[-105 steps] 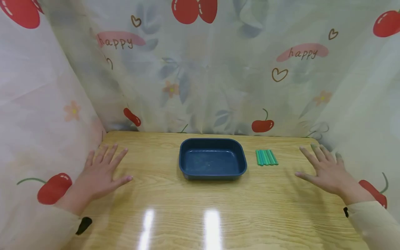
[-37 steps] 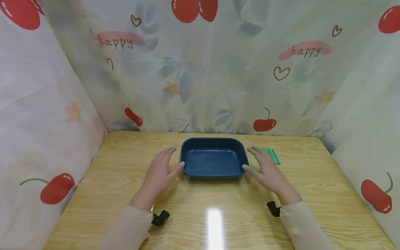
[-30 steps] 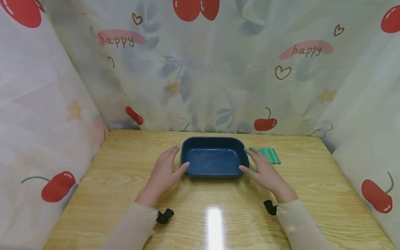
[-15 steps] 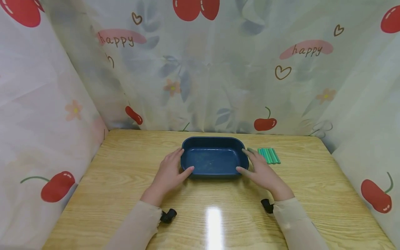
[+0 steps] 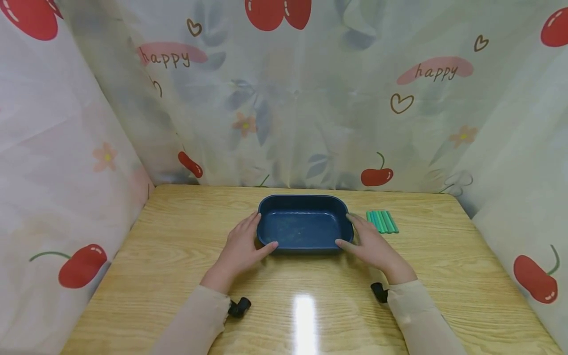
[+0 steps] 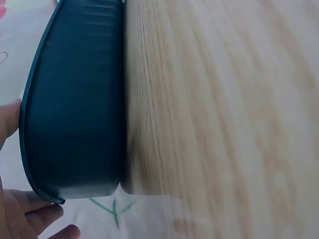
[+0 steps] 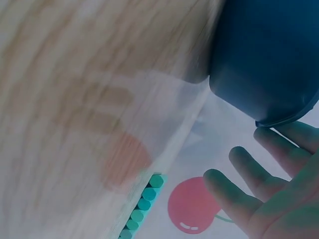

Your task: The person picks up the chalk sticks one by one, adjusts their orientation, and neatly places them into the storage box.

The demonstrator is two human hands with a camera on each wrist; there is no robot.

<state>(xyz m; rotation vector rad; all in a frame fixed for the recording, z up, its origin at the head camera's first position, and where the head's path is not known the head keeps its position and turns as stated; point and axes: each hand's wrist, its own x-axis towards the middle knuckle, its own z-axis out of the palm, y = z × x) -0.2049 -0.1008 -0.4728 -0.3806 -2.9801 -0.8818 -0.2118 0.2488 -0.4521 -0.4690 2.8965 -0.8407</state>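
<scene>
A dark blue rectangular container stands upright on the table with nothing inside. My left hand grips its left side, thumb at the front rim and fingers along the left wall. On the opposite side my right hand holds it the same way. In the left wrist view the thumb and a finger of my left hand meet the rim of the container. In the right wrist view one finger of my right hand touches the container's rim corner, the others spread away from it.
Several green and teal sticks lie side by side right of the container, near my right fingers; their ends show in the right wrist view. A patterned curtain stands behind and on both sides of the wooden table.
Both hands have come inward from the table's sides to the container and now hold it. In the last half second they have barely moved. The container and sticks stay in place.
</scene>
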